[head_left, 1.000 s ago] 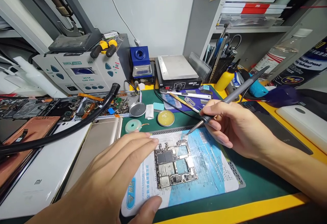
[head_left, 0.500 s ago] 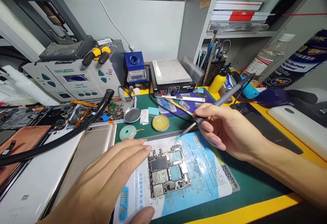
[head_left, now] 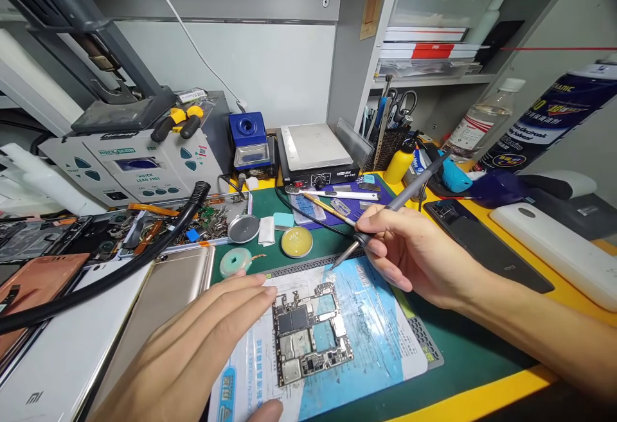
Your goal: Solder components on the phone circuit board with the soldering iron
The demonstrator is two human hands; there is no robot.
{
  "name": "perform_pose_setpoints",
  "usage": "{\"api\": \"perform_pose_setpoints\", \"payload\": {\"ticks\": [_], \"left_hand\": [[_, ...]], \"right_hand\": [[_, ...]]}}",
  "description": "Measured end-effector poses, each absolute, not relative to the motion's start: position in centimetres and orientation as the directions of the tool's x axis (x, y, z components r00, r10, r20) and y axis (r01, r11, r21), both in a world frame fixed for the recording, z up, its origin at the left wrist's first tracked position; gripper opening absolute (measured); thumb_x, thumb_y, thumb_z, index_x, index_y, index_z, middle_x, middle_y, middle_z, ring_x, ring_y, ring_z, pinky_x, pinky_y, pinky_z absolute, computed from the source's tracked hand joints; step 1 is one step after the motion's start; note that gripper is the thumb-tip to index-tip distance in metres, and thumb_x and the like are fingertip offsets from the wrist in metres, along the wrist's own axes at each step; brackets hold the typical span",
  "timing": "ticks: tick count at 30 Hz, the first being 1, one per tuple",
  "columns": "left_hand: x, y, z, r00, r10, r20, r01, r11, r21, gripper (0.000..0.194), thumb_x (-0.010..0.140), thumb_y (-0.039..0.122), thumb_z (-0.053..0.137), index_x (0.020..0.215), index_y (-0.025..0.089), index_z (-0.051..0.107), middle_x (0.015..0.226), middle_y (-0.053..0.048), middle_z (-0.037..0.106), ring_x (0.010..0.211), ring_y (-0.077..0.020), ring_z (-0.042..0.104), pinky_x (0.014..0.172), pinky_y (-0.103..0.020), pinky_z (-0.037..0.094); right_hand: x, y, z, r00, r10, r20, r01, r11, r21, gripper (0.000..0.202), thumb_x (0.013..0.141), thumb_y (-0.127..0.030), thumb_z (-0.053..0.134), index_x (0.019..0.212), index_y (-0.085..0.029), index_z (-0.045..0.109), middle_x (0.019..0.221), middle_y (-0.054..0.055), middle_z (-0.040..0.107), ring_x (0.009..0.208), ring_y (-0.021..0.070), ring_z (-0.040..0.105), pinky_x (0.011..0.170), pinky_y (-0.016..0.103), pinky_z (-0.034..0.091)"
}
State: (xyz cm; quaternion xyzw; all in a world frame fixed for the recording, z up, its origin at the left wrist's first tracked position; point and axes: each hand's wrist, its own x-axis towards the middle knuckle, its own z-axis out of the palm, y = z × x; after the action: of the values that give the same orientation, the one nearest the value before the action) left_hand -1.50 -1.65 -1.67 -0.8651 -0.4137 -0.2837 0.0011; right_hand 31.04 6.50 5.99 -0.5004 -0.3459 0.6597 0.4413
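A phone circuit board lies flat on a blue and white printed sheet. My right hand grips a soldering iron, its metal tip slanting down to the left just above the board's top right corner. To the board's left, my left hand is held out with its fingers stretched, the fingertips near the board's upper left edge and the thumb below. Nothing shows in it. Behind the board stand a round tin of yellow flux and a roll of desoldering braid.
A hot air station stands at the left, its black hose crossing several phones. At the back are a blue iron stand and a heating plate. A yellow bottle and a dark phone are at the right.
The whole view has shifted a little, so things appear slightly lower and further left. Both hands keep nearly the same pose, and the iron stays in my right hand.
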Motion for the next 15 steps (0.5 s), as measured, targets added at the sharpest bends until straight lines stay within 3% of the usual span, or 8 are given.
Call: {"api": "perform_pose_setpoints", "payload": {"ticks": [3, 7, 15], "left_hand": [[0.1, -0.8, -1.0, 0.492, 0.717, 0.493, 0.718, -0.655, 0.237, 0.081, 0.109, 0.076, 0.084, 0.177, 0.033, 0.076, 0.156, -0.011, 0.094, 0.165, -0.0452, 0.080, 0.139, -0.054, 0.072], [0.7, -0.5, -1.1, 0.491, 0.713, 0.501, 0.714, -0.659, 0.238, 0.083, 0.109, 0.080, 0.083, 0.176, 0.033, 0.078, 0.155, -0.012, 0.094, 0.167, -0.0455, 0.079, 0.140, -0.054, 0.071], [-2.8, -2.1, -3.7, 0.535, 0.677, 0.505, 0.711, -0.684, 0.163, 0.091, 0.103, 0.053, 0.091, 0.188, 0.035, 0.062, 0.176, -0.008, 0.087, 0.161, -0.0432, 0.085, 0.141, -0.051, 0.069]], "right_hand": [[31.1, 6.4, 6.0, -0.118, 0.928, -0.352, -0.232, -0.371, -0.899, 0.037, 0.061, -0.023, 0.103, 0.060, -0.023, 0.066, 0.051, -0.005, 0.064, 0.031, 0.0063, 0.048, 0.031, 0.016, 0.034], [31.1, 6.4, 5.9, -0.112, 0.930, -0.349, -0.225, -0.366, -0.903, 0.036, 0.061, -0.025, 0.102, 0.062, -0.023, 0.066, 0.051, -0.005, 0.065, 0.032, 0.0076, 0.049, 0.031, 0.017, 0.034], [31.0, 6.3, 6.1, -0.108, 0.947, -0.302, -0.216, -0.319, -0.923, 0.017, 0.065, -0.029, 0.093, 0.072, -0.021, 0.081, 0.054, -0.003, 0.067, 0.034, 0.0092, 0.050, 0.033, 0.019, 0.038]]}}
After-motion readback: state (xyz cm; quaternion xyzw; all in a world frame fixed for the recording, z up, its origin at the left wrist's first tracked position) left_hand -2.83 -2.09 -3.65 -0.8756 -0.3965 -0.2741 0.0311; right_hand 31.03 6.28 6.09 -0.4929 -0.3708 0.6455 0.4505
